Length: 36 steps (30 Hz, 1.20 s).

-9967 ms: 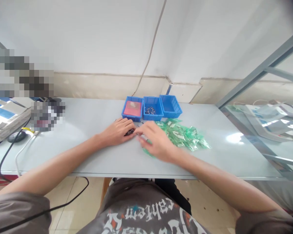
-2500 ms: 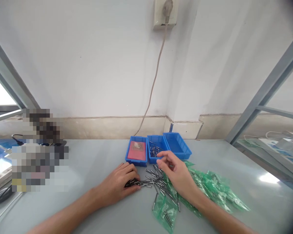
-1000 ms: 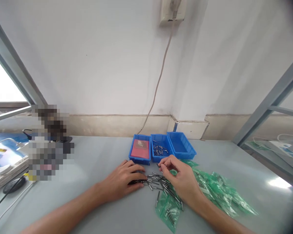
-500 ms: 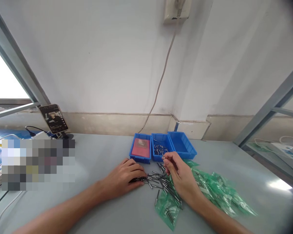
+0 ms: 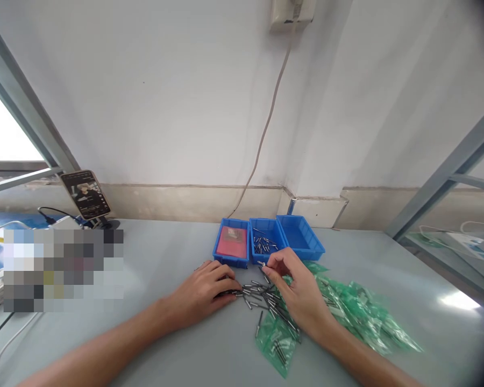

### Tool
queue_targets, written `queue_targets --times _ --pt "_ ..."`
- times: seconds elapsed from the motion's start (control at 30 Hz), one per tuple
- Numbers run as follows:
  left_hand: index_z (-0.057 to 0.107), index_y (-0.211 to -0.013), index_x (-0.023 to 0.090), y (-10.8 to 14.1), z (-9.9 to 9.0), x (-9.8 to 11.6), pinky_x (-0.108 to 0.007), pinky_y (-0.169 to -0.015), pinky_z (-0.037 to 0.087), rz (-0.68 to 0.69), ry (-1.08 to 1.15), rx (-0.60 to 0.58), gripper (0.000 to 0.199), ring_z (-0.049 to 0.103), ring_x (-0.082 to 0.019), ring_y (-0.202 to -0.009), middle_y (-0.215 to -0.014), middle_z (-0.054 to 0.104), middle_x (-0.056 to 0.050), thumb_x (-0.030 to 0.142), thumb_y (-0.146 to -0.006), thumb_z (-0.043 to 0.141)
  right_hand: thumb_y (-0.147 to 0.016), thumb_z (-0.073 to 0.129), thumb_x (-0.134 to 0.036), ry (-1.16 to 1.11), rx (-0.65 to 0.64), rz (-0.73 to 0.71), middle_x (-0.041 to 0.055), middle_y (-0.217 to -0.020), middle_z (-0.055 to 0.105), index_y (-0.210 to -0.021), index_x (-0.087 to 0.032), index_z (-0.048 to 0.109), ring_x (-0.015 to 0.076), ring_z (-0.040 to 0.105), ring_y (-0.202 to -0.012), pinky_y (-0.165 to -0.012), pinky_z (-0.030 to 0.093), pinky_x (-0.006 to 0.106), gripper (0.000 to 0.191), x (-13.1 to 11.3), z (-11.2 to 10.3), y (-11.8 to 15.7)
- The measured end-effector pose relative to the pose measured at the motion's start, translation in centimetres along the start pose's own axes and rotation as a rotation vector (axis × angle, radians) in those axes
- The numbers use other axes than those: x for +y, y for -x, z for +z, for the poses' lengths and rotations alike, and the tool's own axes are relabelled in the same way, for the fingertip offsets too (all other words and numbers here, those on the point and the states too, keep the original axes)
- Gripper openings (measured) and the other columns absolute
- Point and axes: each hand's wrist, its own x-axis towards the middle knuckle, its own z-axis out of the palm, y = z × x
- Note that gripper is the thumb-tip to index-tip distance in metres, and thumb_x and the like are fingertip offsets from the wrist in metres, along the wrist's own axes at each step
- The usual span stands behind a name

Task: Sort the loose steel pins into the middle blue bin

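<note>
A loose pile of slim metal pins (image 5: 262, 294), with dark shafts and thicker silver ends, lies on the table. My left hand (image 5: 210, 287) rests at the pile's left side, its fingers curled over a few pins whose ends stick out between thumb and fingers. Above the pile, my right hand (image 5: 294, 285) pinches one metal pin (image 5: 262, 264) between thumb and fingertips, just in front of the middle blue bin (image 5: 267, 221). Several similar pins lie inside that bin. Partly under the pile is a small green plastic bag (image 5: 276, 344) with a few pins in it.
A left blue bin (image 5: 230, 262) holds a red packet (image 5: 230, 247); a third blue bin (image 5: 306, 252) adjoins on the right. More green bags (image 5: 358, 314) lie beside my right forearm. A phone (image 5: 86, 194) stands on a holder at the left. A cable (image 5: 268, 121) hangs down the wall.
My right hand has moved slightly left and down, and the pin in its pinch now shows more plainly. My left hand stays at the pile; the view has shifted a little.
</note>
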Motion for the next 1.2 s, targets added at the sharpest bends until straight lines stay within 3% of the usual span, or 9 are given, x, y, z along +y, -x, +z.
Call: queue_targets --times 0.2,0.37,0.47,0.63,0.73,0.97,1.03,1.1,1.2 --pt "0.072 -0.127 0.024 -0.1 -0.1 0.0 -0.036 -0.098 0.054 -0.013 0.037 0.01 0.021 0.065 -0.022 -0.108 -0.121 0.069 -0.008 0.03 -0.112 0.059 -0.111 0.05 -0.051 -0.156 -0.06 0.136 -0.0013 -0.079 0.059 -0.101 -0.025 0.063 0.0183 0.057 -0.069 -0.064 0.049 0.03 0.03 0.0 -0.1 0.0" --pt "0.071 -0.127 0.024 -0.1 -0.2 0.1 -0.037 -0.1 0.056 -0.026 0.043 0.006 0.02 0.066 -0.023 -0.111 -0.127 0.068 -0.009 0.029 -0.111 0.06 -0.109 0.047 -0.061 -0.291 -0.066 0.213 0.0011 -0.086 0.062 -0.106 -0.024 0.064 0.0175 0.059 -0.068 -0.06 0.052 0.029 0.04 0.2 0.0 -0.3" --pt "0.07 -0.128 0.025 -0.1 -0.2 0.2 -0.037 -0.1 0.056 -0.036 0.052 -0.002 0.02 0.067 -0.023 -0.111 -0.128 0.068 -0.008 0.029 -0.111 0.06 -0.11 0.047 -0.057 -0.279 -0.055 0.197 0.0017 -0.089 0.063 -0.109 -0.025 0.062 0.0179 0.059 -0.07 -0.061 0.053 0.03 0.036 0.2 0.0 -0.2" --pt "0.07 -0.129 0.024 -0.1 0.0 0.1 -0.036 -0.101 0.057 -0.019 0.064 0.014 0.021 0.067 -0.022 -0.113 -0.128 0.068 -0.008 0.029 -0.111 0.06 -0.111 0.052 -0.042 -0.015 -0.077 0.056 0.0007 -0.086 0.062 -0.099 -0.025 0.06 0.0198 0.057 -0.077 -0.07 0.049 0.032 0.022 -0.7 -0.1 0.3" --pt "0.07 -0.128 0.025 -0.1 0.1 0.0 -0.037 -0.1 0.056 -0.025 0.039 0.021 0.02 0.067 -0.023 -0.111 -0.129 0.069 -0.008 0.03 -0.111 0.06 -0.11 0.053 -0.042 -0.022 -0.104 0.056 -0.0006 -0.083 0.06 -0.095 -0.025 0.058 0.019 0.055 -0.076 -0.067 0.046 0.031 0.024 -1.1 -0.1 0.4" --pt "0.068 -0.126 0.023 -0.2 0.0 0.2 -0.039 -0.097 0.055 -0.049 -0.003 0.025 0.018 0.067 -0.024 -0.11 -0.13 0.069 -0.009 0.029 -0.109 0.063 -0.105 0.055 -0.066 -0.417 -0.06 0.358 -0.0084 -0.064 0.036 -0.079 -0.025 0.047 0.0117 0.034 -0.053 -0.047 0.032 0.024 0.049 -0.2 0.0 -0.4" --pt "0.068 -0.126 0.023 -0.2 -0.1 0.2 -0.039 -0.097 0.054 -0.051 -0.011 0.019 0.019 0.067 -0.024 -0.11 -0.129 0.069 -0.008 0.03 -0.109 0.062 -0.102 0.06 -0.067 -0.509 -0.005 0.395 -0.0075 -0.066 0.043 -0.085 -0.024 0.055 0.0107 0.039 -0.052 -0.046 0.036 0.023 0.047 -0.2 0.0 -0.8" --pt "0.069 -0.125 0.023 -0.3 -0.2 0.3 -0.039 -0.095 0.054 -0.049 -0.018 0.019 0.019 0.067 -0.024 -0.107 -0.125 0.07 -0.008 0.031 -0.11 0.061 -0.102 0.06 -0.067 -0.536 0.054 0.37 -0.0041 -0.076 0.055 -0.103 -0.023 0.064 0.0116 0.047 -0.054 -0.047 0.044 0.025 0.044 -0.3 -0.1 -1.1" --pt "0.07 -0.119 0.023 -0.4 -0.3 0.5 -0.037 -0.09 0.054 -0.043 -0.021 0.023 0.016 0.065 -0.023 -0.102 -0.117 0.071 -0.007 0.032 -0.11 0.061 -0.107 0.053 -0.061 -0.381 0.061 0.264 0.0007 -0.089 0.065 -0.124 -0.024 0.063 0.0167 0.059 -0.064 -0.059 0.055 0.032 0.042 -0.4 -0.3 -1.0"
